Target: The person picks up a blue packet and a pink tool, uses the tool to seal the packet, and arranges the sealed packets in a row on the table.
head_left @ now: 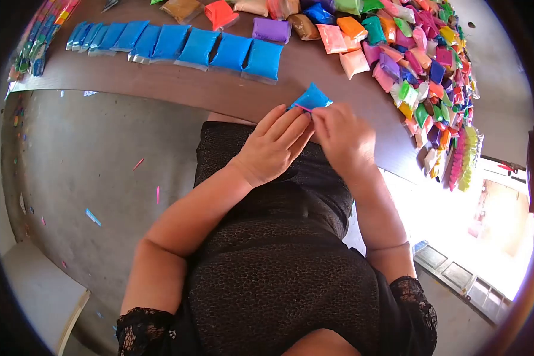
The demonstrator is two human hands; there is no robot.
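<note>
Both hands, left (274, 144) and right (345, 137), pinch blue packet (312, 97); I'd press its pink strip (303, 108) evenly over table (219, 89).

Left hand (273, 145) and right hand (344, 139) side by side, fingertips pinched together, forearms bent inward

Both hands, left hand (274, 147) and right hand (345, 137), pinch a blue packet (312, 97) at the brown table (178, 86) edge, near a row of blue packets (178, 44).
</note>
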